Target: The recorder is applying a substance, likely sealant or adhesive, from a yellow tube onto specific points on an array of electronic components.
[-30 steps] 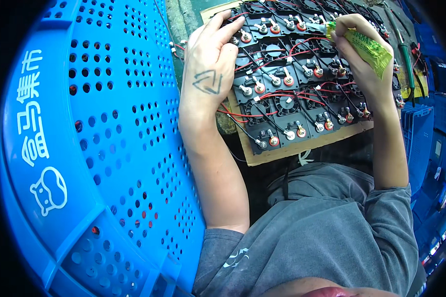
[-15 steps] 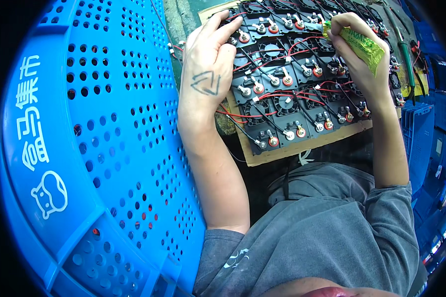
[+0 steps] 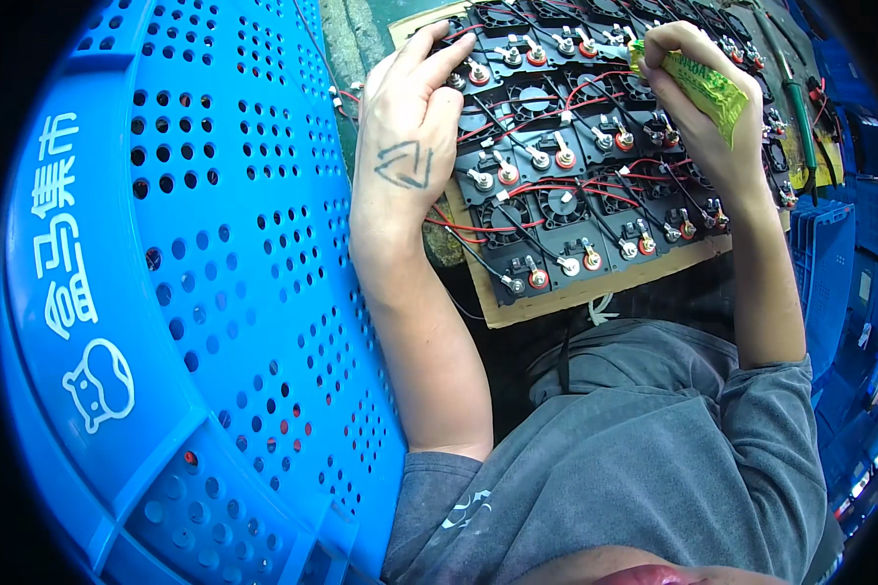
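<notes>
My right hand is closed around a crumpled yellow-green squeeze tube. The tube's pale nozzle points left, over the back rows of black fan panels. These panels carry small round fans, red and black wires, and metal screw terminals with red rings. At the left side of the rows lies my left hand, fingers stretched and apart, fingertips by the back-left panels. It grips nothing that I can see. Whether the nozzle touches a panel I cannot tell.
A sheet of cardboard lies under the panels. On my left stands a tall blue perforated crate. A green-handled soldering iron-like tool lies at the right, near a yellow patch. More blue crates stand at the far right.
My right hand and the squeeze tube have shifted slightly to the left. The left hand stays where it was.
</notes>
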A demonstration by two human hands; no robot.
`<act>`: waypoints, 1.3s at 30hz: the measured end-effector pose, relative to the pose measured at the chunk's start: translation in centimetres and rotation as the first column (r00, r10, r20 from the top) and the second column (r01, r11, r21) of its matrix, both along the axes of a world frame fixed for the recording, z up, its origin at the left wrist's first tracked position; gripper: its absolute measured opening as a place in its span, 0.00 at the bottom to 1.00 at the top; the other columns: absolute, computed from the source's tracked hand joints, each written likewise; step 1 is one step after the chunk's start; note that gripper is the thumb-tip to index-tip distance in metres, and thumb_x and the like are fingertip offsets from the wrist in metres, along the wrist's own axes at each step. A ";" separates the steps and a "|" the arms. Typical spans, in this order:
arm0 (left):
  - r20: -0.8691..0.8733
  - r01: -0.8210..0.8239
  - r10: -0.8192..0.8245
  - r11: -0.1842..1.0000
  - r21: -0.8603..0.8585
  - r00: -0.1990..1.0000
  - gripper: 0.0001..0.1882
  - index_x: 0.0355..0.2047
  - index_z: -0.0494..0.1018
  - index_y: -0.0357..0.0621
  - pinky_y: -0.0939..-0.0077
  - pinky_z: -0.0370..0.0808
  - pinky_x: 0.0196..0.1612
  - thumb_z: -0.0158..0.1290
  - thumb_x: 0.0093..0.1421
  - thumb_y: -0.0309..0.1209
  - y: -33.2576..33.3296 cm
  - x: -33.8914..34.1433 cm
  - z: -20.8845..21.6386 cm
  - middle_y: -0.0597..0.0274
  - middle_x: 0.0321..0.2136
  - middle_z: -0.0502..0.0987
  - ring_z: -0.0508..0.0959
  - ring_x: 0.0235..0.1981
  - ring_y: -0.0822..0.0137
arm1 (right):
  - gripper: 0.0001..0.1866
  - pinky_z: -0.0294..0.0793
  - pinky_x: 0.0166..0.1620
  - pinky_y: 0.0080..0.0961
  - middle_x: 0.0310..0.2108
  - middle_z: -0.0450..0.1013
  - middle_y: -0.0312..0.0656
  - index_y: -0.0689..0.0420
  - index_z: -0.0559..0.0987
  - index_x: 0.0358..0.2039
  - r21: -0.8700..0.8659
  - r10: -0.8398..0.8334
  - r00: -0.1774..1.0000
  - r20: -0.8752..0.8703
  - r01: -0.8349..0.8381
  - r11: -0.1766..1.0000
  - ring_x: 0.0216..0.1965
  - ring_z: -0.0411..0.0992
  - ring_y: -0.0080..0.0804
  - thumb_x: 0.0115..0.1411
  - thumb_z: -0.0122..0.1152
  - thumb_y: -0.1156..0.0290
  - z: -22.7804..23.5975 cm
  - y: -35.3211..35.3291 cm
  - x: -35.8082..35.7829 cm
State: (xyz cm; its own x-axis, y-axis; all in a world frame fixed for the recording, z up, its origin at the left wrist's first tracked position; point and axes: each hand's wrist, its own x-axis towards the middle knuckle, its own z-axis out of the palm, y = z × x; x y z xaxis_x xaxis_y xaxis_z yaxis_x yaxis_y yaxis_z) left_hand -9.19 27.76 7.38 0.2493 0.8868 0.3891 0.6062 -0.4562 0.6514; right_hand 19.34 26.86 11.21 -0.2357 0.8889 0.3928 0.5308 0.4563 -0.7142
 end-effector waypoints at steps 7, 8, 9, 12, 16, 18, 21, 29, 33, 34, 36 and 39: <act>0.011 0.008 -0.008 1.000 -0.005 1.000 0.23 0.55 0.79 0.41 0.59 0.65 0.66 0.44 0.63 0.29 0.0 0.1 0.0 0.50 0.61 0.74 0.71 0.60 0.46 | 0.10 0.72 0.46 0.18 0.37 0.74 0.34 0.64 0.77 0.43 -0.026 0.013 1.000 0.011 -0.013 1.000 0.40 0.72 0.19 0.61 0.59 0.86 0.0 -0.2 0.0; 0.013 0.007 -0.007 1.000 -0.003 1.000 0.23 0.55 0.79 0.41 0.59 0.65 0.66 0.44 0.63 0.29 0.0 0.1 0.0 0.49 0.61 0.74 0.71 0.60 0.46 | 0.10 0.72 0.46 0.18 0.37 0.74 0.34 0.64 0.77 0.43 -0.021 0.015 1.000 -0.003 -0.015 1.000 0.40 0.72 0.19 0.61 0.59 0.86 -0.1 -0.1 -0.1; 0.014 0.006 -0.006 1.000 -0.001 1.000 0.23 0.55 0.79 0.41 0.59 0.65 0.66 0.44 0.64 0.29 0.0 0.0 0.0 0.49 0.61 0.74 0.71 0.60 0.46 | 0.10 0.72 0.46 0.18 0.37 0.74 0.34 0.64 0.77 0.43 -0.016 0.018 1.000 -0.019 -0.019 1.000 0.40 0.72 0.19 0.61 0.59 0.86 -0.1 -0.1 -0.2; 0.015 0.013 -0.013 1.000 0.000 1.000 0.23 0.55 0.79 0.41 0.59 0.65 0.66 0.44 0.63 0.29 0.1 -0.1 0.0 0.49 0.61 0.74 0.71 0.60 0.47 | 0.10 0.72 0.46 0.18 0.37 0.73 0.35 0.64 0.77 0.43 -0.016 -0.009 1.000 0.011 0.009 1.000 0.40 0.72 0.19 0.61 0.59 0.86 0.0 -0.2 0.0; 0.019 0.008 -0.008 1.000 -0.010 1.000 0.23 0.55 0.79 0.41 0.59 0.65 0.66 0.44 0.63 0.29 0.0 0.1 0.2 0.49 0.61 0.74 0.71 0.60 0.46 | 0.10 0.72 0.46 0.18 0.37 0.73 0.35 0.64 0.77 0.43 -0.001 0.003 1.000 -0.004 -0.003 1.000 0.40 0.72 0.19 0.61 0.59 0.87 -0.1 -0.1 0.2; 0.000 0.011 -0.011 1.000 -0.001 1.000 0.23 0.55 0.79 0.41 0.59 0.65 0.66 0.43 0.63 0.29 0.0 0.0 0.2 0.49 0.61 0.74 0.71 0.60 0.47 | 0.10 0.72 0.46 0.18 0.37 0.73 0.35 0.64 0.77 0.43 -0.012 0.025 0.999 -0.046 -0.026 1.000 0.39 0.71 0.20 0.61 0.59 0.87 0.0 -0.1 -0.1; -0.005 0.016 -0.016 1.000 0.000 1.000 0.23 0.55 0.79 0.41 0.59 0.65 0.66 0.43 0.63 0.29 0.0 -0.1 0.2 0.49 0.61 0.74 0.71 0.60 0.47 | 0.10 0.72 0.46 0.18 0.36 0.73 0.35 0.64 0.76 0.43 -0.022 0.025 0.994 -0.103 -0.027 0.999 0.39 0.72 0.20 0.61 0.59 0.87 -0.1 0.0 -0.5; -0.026 0.028 -0.028 0.999 0.020 0.999 0.23 0.56 0.78 0.42 0.59 0.65 0.66 0.43 0.64 0.27 0.0 -0.7 0.2 0.49 0.60 0.75 0.71 0.60 0.48 | 0.14 0.68 0.36 0.11 0.36 0.76 0.31 0.58 0.79 0.54 -0.007 -0.148 0.983 -0.109 0.148 0.989 0.33 0.70 0.11 0.68 0.61 0.77 0.9 -0.8 1.3; 0.027 -0.029 0.028 0.999 0.018 0.999 0.22 0.53 0.80 0.40 0.60 0.66 0.66 0.45 0.62 0.25 0.0 -0.6 1.4 0.49 0.57 0.77 0.74 0.60 0.49 | 0.18 0.70 0.35 0.12 0.35 0.79 0.33 0.56 0.79 0.57 -0.221 -0.166 0.962 -0.218 0.117 0.968 0.33 0.72 0.11 0.68 0.64 0.72 2.2 -0.8 3.8; 0.068 -0.083 0.084 0.996 -0.016 0.994 0.21 0.52 0.80 0.40 0.60 0.67 0.65 0.45 0.61 0.24 -0.1 -0.7 1.6 0.49 0.56 0.79 0.75 0.59 0.49 | 0.18 0.73 0.37 0.13 0.36 0.80 0.35 0.56 0.79 0.56 -0.311 -0.170 0.936 -0.308 0.070 0.948 0.34 0.74 0.13 0.66 0.66 0.72 2.8 -0.7 3.2; 0.223 -0.087 0.090 0.996 -0.025 0.971 0.23 0.52 0.80 0.38 0.65 0.69 0.65 0.45 0.58 0.21 -0.1 -0.9 1.9 0.49 0.55 0.80 0.78 0.58 0.55 | 0.12 0.74 0.38 0.16 0.34 0.77 0.35 0.62 0.79 0.46 -0.310 -0.285 0.922 -0.263 0.199 0.930 0.33 0.74 0.18 0.62 0.61 0.85 3.8 -1.4 2.6; 0.181 -0.074 0.068 0.997 0.025 0.981 0.25 0.56 0.77 0.36 0.66 0.69 0.64 0.44 0.58 0.21 -0.3 -0.7 4.0 0.48 0.55 0.80 0.77 0.59 0.56 | 0.14 0.74 0.35 0.15 0.32 0.78 0.33 0.61 0.79 0.50 -0.226 -0.171 0.960 -0.223 0.120 0.967 0.31 0.74 0.15 0.64 0.65 0.80 3.8 -0.9 3.2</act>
State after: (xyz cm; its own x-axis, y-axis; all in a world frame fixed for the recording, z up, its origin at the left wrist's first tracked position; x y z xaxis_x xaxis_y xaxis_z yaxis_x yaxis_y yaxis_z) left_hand -9.87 27.45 11.41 0.1094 0.8862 0.4502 0.5118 -0.4385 0.7388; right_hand 22.56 25.98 14.99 -0.0201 0.9743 0.2243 0.3823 0.2147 -0.8987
